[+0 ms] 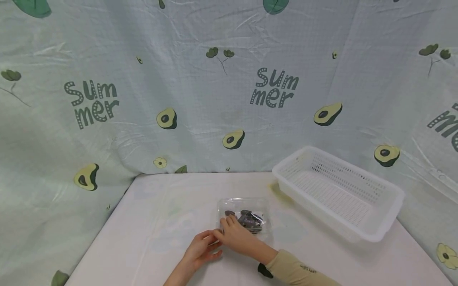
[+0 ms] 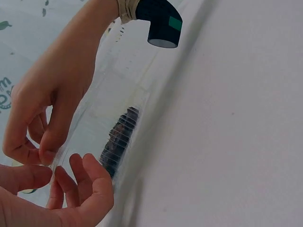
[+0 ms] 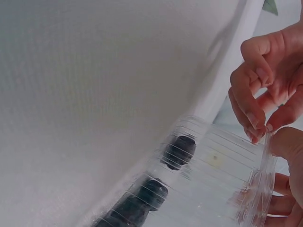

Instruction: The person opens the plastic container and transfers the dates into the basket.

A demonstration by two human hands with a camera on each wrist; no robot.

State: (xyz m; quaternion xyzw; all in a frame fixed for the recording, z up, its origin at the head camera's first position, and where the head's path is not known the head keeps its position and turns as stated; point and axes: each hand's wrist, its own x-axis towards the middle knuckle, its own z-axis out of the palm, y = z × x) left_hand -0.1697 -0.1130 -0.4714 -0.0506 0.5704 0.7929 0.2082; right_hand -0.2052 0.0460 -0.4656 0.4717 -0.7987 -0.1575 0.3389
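Note:
A clear plastic clamshell box (image 1: pixel 265 204) with dark, rounded pieces (image 1: pixel 250 220) inside sits at the middle of the table. Its ribbed wall blurs the pieces, so their kind cannot be told. My left hand (image 1: pixel 202 250) is at the box's near left corner. Thumb and fingertips of that hand pinch the rim, as the right wrist view shows, while its other fingers curve loosely. Close beside it, my right hand (image 1: pixel 237 237) reaches across the box front and pinches the same edge (image 3: pixel 265 175) between thumb and fingers. In the head view this hand covers part of the box.
A white perforated basket (image 1: pixel 322 204) stands at the right of the table. The table (image 1: pixel 157 222) has a pale cover. Behind it hangs a printed cloth (image 1: pixel 200 95). A black wrist camera (image 2: pixel 163 23) is strapped to the right wrist.

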